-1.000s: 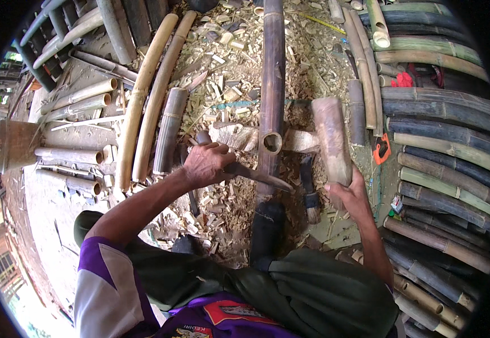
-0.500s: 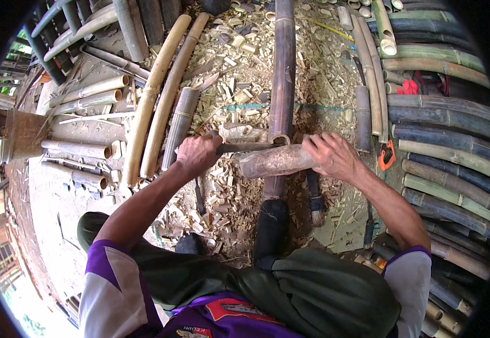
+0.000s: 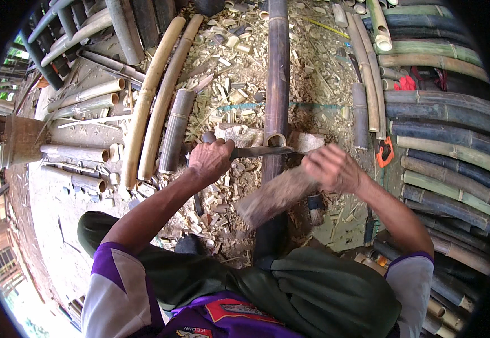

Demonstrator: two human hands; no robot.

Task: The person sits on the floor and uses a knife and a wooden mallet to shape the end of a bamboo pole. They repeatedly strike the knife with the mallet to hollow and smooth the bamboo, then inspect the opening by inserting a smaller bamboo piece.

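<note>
My left hand (image 3: 211,161) is closed round the handle of a long-bladed knife (image 3: 262,151). The knife's dark blade points right, across the near open end of a dark bamboo pole (image 3: 277,84); whether it touches the rim I cannot tell. In my right hand (image 3: 335,169) is a thick, rough wooden club (image 3: 276,196), blurred, its free end slanting down to the left, nearer to me than the blade. Pale wood (image 3: 242,136) lies crosswise by the pole's near end and shows on both sides of it.
Wood chips (image 3: 239,73) cover the ground round the pole. Pale bamboo lengths (image 3: 152,84) lie to the left, with a shorter grey piece (image 3: 177,129) beside them. Stacked bamboo poles (image 3: 445,132) line the right side, near an orange-handled tool (image 3: 385,152). A brush (image 3: 316,211) lies close to my legs.
The club has swung down toward me and away from the blade, its free end lower now. My left hand and the knife have shifted slightly to the right.
</note>
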